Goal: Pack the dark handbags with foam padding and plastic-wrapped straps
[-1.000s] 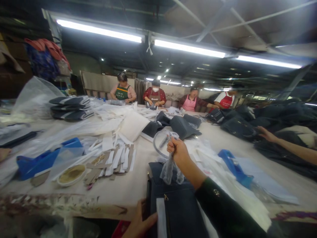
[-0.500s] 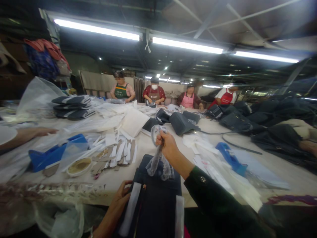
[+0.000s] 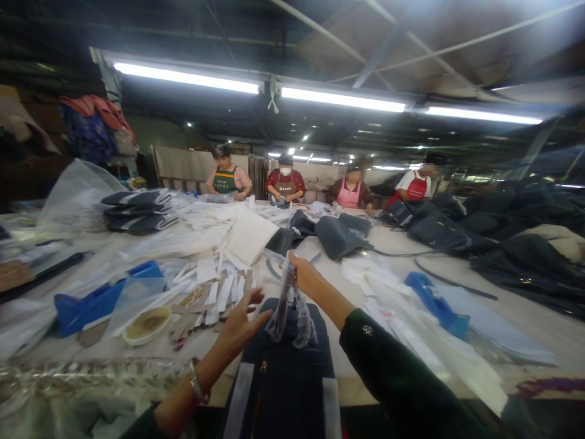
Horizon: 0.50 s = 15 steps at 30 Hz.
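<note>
A dark bag (image 3: 292, 390) with a gold zipper lies in front of me at the table's near edge, a pale strip along each side. My right hand (image 3: 304, 271) is closed around the bag's strap (image 3: 287, 292), which is wrapped in clear plastic, and holds it up above the bag. Loose plastic hangs from it onto the bag's top. My left hand (image 3: 244, 320), with a bracelet at the wrist, is raised just left of the strap. Its fingers are apart and nothing is in them.
Blue tape dispensers (image 3: 107, 299) stand left and right (image 3: 436, 305). Paper strips (image 3: 223, 292) and a round lid-like dish (image 3: 146, 325) lie to the left. Dark bags (image 3: 340, 235) are farther back and piled right. Several people work across the table; a co-worker's hand (image 3: 13, 274) shows far left.
My left hand has left the bag's left side and risen toward the strap, opening. My right hand still holds the wrapped strap, slightly lower in view. The co-worker's hand at left has drawn back.
</note>
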Motion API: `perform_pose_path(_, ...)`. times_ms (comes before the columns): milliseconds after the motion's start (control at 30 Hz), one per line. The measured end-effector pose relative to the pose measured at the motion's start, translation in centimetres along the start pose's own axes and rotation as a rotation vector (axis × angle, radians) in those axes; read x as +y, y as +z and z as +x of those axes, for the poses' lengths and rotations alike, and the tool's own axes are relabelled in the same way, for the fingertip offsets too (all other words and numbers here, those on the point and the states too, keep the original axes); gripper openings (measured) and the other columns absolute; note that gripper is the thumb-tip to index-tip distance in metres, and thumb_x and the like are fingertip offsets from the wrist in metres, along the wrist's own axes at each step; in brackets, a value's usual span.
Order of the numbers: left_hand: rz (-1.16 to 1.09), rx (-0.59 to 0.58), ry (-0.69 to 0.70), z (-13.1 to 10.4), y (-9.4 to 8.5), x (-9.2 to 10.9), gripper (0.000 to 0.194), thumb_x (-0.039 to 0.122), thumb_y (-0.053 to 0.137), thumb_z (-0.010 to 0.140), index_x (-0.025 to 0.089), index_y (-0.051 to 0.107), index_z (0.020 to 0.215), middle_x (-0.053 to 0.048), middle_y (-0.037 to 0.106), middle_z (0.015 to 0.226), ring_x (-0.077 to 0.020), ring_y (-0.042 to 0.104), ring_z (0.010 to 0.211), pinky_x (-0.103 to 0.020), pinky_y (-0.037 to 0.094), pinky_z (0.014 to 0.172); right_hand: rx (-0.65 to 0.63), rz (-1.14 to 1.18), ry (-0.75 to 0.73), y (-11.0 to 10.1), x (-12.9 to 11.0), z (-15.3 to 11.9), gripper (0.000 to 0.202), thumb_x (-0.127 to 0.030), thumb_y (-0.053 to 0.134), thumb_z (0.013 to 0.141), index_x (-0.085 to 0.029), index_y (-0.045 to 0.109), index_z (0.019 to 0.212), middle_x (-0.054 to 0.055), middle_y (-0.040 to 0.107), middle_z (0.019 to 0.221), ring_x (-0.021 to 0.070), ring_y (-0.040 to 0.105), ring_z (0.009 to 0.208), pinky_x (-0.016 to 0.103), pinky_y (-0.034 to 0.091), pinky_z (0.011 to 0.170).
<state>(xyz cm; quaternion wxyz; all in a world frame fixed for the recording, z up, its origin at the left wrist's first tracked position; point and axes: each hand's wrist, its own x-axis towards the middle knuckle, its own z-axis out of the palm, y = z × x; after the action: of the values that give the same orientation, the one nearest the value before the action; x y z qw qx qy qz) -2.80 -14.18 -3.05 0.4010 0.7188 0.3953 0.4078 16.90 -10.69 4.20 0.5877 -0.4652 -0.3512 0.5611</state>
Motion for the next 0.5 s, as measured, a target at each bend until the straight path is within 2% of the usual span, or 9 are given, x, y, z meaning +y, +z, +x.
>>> perform_pose_path(100,-0.003,-0.064,0.014,2.7,2.8,1.1,0.084,0.041,0.071,0.071,0.012,0.032,0.14,-0.015,0.065,0.115,-0.0306,0.061,0.11,-0.044,0.047,0.093,-0.011,-0.108,0.067,-1.3,0.2,-0.1,0.043,-0.059,0.055,0.086,-0.016,0.058,0.08,0.001,0.06,0.061,0.0127,0.053,0.052,0.023,0.039,0.046)
perform_pose_path(133,-0.002,-0.097,0.012,3.3,3.6,1.2,0.085,0.037,0.071,0.072,0.012,0.029,0.142,-0.013,0.067,0.108,-0.0293,0.064,0.103,-0.042,0.049,0.089,-0.021,-0.14,0.077,-1.8,0.2,-0.3,0.042,-0.057,0.06,0.083,-0.015,0.06,0.083,0.002,0.062,0.063,0.0132,0.054,0.053,0.024,0.04,0.047)
perform_pose_path(200,-0.006,-0.151,0.005,4.3,4.7,0.9,0.079,0.026,0.065,0.074,0.014,0.028,0.142,-0.007,0.07,0.097,-0.0251,0.067,0.089,-0.037,0.051,0.081,-0.038,-0.198,0.084,-2.9,0.4,-1.0,0.037,-0.043,0.075,0.071,-0.016,0.062,0.094,0.001,0.066,0.069,0.0149,0.059,0.058,0.025,0.043,0.051)
perform_pose_path(267,-0.005,-0.164,-0.006,5.0,4.8,0.2,0.067,0.021,0.059,0.075,0.017,0.035,0.137,-0.004,0.07,0.095,-0.022,0.067,0.084,-0.033,0.051,0.078,-0.022,-0.26,0.084,-4.0,0.8,-1.5,0.055,-0.021,0.081,0.059,-0.019,0.061,0.11,-0.001,0.068,0.072,0.0174,0.063,0.064,0.026,0.046,0.056)
perform_pose_path(333,0.03,-0.147,-0.03,5.5,4.4,-1.0,0.055,0.022,0.058,0.076,0.017,0.043,0.129,-0.003,0.068,0.093,-0.0215,0.065,0.083,-0.032,0.049,0.078,0.041,-0.346,0.087,-5.2,1.6,-1.8,0.072,-0.01,0.077,0.054,-0.022,0.056,0.122,-0.002,0.069,0.075,0.0204,0.066,0.071,0.027,0.048,0.061)
perform_pose_path(400,0.091,-0.12,-0.067,5.8,3.8,-2.5,0.053,0.029,0.061,0.076,0.013,0.047,0.124,-0.003,0.065,0.086,-0.0222,0.062,0.079,-0.034,0.048,0.076,0.148,-0.464,0.084,-6.7,2.6,-1.7,0.082,-0.008,0.073,0.055,-0.02,0.049,0.132,0.001,0.07,0.081,0.0234,0.067,0.082,0.03,0.048,0.068)
perform_pose_path(500,0.182,-0.076,-0.129,5.7,3.3,-4.5,0.07,0.041,0.066,0.074,0.005,0.044,0.13,-0.003,0.06,0.081,-0.0223,0.058,0.074,-0.035,0.047,0.072,0.324,-0.666,0.08,-9.0,4.5,-0.9,0.091,-0.009,0.069,0.058,-0.014,0.035,0.142,0.01,0.07,0.097,0.0286,0.063,0.102,0.034,0.047,0.08)
